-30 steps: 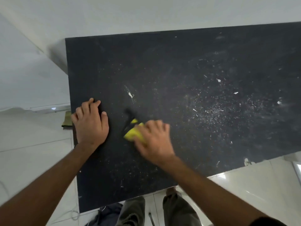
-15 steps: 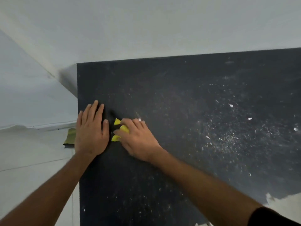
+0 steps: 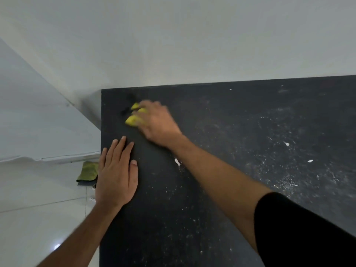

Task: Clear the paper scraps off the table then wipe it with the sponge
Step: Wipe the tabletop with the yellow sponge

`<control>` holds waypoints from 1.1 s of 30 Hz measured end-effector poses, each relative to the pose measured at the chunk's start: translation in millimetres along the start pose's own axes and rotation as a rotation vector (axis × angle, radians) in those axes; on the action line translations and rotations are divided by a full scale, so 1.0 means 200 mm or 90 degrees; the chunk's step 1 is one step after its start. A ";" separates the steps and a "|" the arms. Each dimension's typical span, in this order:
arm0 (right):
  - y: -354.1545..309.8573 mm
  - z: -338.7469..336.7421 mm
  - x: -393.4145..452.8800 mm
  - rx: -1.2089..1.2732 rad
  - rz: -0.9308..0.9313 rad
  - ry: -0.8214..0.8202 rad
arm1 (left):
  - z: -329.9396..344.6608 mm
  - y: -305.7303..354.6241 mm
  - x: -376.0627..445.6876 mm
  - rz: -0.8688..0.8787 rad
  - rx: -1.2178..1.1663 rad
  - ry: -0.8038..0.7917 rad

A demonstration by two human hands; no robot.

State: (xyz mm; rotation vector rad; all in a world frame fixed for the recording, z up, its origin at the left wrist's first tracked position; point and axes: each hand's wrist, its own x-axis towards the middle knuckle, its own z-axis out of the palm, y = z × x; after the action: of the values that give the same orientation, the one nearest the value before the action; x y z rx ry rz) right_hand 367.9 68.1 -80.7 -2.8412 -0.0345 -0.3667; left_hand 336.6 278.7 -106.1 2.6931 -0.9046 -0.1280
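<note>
A black table (image 3: 221, 116) fills the right and lower part of the view, dusted with fine white specks. My right hand (image 3: 158, 124) presses a yellow sponge (image 3: 132, 119) onto the table near its far left corner; the hand is motion-blurred and covers most of the sponge. My left hand (image 3: 115, 174) lies flat, palm down, at the table's left edge, fingers together, holding nothing. Small white paper scraps remain on the surface: one (image 3: 176, 161) beside my right forearm, two more (image 3: 287, 144) (image 3: 310, 161) toward the right.
A white wall (image 3: 192, 45) runs along the table's far edge and meets a second wall at the left. A green cloth (image 3: 87, 171) lies on the pale tiled floor (image 3: 38, 209) just left of the table.
My right hand has pushed the sponge away from me, from beside my left hand toward the far left corner. The left hand stays flat at the edge. The camera has tilted up.
</note>
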 end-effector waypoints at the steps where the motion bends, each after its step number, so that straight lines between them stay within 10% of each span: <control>1: 0.13 -0.01 0.01 -0.050 0.106 0.054 | 0.00 0.00 0.00 0.000 -0.002 0.004; 6: 0.56 -0.18 -0.04 -0.123 0.557 0.155 | 0.00 0.00 0.01 -0.005 0.011 0.000; 9: 0.24 -0.16 0.13 -0.069 0.361 0.170 | 0.00 0.01 0.00 0.000 -0.002 0.004; 13: -0.06 0.04 0.17 -0.093 0.041 -0.061 | 0.00 -0.01 -0.01 0.014 -0.033 0.019; 20: 0.87 -0.31 -0.28 -0.176 0.665 0.159 | 0.00 0.01 0.01 0.007 0.008 -0.007; 23: 0.68 -0.34 -0.32 -0.193 0.609 0.171 | -0.01 0.02 0.00 0.032 0.008 -0.011; 28: -0.10 -0.18 -0.78 -0.066 0.165 -0.032 | -0.01 0.02 -0.02 0.096 -0.010 -0.020; 33: 0.40 -0.37 -1.09 -0.167 0.544 0.132 | -0.01 0.13 -0.09 0.189 -0.045 -0.043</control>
State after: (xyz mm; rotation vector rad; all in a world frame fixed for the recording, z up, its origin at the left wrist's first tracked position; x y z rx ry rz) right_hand 143.9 -26.4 -87.2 -2.7071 1.2909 -0.4768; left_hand 307.0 270.8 -95.8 2.4698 -1.2824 -0.1839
